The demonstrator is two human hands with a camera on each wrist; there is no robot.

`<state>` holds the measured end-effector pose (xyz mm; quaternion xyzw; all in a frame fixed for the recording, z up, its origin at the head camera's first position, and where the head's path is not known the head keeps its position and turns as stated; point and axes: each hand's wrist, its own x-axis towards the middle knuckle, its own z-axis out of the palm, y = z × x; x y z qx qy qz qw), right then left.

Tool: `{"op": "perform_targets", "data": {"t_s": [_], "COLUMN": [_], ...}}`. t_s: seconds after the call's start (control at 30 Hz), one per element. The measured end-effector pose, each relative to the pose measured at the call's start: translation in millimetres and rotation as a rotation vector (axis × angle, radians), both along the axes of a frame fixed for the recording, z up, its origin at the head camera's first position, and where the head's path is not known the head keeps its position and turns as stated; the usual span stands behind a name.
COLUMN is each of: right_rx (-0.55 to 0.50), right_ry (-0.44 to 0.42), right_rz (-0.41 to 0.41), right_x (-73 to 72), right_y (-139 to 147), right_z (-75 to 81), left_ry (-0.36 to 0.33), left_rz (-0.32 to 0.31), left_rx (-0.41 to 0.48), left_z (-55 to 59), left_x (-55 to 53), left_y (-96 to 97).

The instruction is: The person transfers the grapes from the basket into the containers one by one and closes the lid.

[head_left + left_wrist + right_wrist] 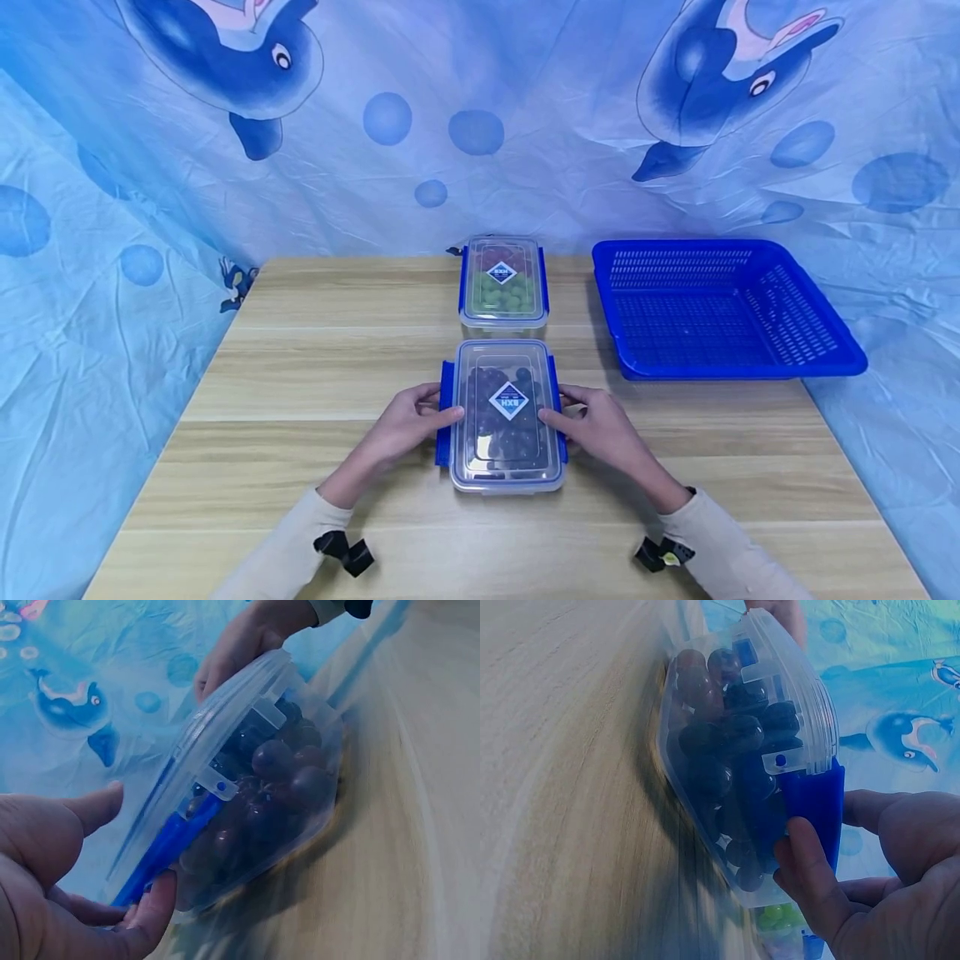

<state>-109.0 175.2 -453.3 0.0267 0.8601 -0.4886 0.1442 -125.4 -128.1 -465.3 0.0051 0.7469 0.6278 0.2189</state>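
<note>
A clear plastic food container with a lid and blue side latches sits on the table in front of me. Dark grapes fill it. At its left side, my left hand has the thumb over the lid edge and fingers under the left latch, which sticks outward. My right hand grips the opposite side, thumb on the lid and fingers against the right latch, which lies closer to the wall. A diamond-shaped label marks the lid.
Just behind stands a second lidded container with green grapes and reddish fruit. A blue perforated basket is at the back right of the wooden table. Blue dolphin-print sheeting hangs behind and at the sides.
</note>
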Motion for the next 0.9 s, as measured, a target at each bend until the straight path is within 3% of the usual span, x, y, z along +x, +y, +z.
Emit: {"op": "perform_targets", "data": {"t_s": [0.17, 0.47, 0.7, 0.9], "right_rx": [0.037, 0.052, 0.083, 0.08], "right_ry": [0.011, 0.03, 0.054, 0.059], "right_rz": [-0.001, 0.016, 0.035, 0.036], "right_x": [-0.1, 0.3, 0.0, 0.7], "right_y": [-2, -4, -5, -4], "right_z": [1.1, 2.4, 3.6, 4.2], "left_ry": [0.065, 0.152, 0.181, 0.211], "left_rz": [-0.002, -0.003, -0.025, -0.026], "left_rx": [-0.115, -0.211, -0.202, -0.254], "left_z": [6.1, 14.6, 15.9, 18.9], "left_x": [1.8, 5.8, 5.1, 6.7], "left_y": [2.7, 12.7, 15.5, 17.7]}}
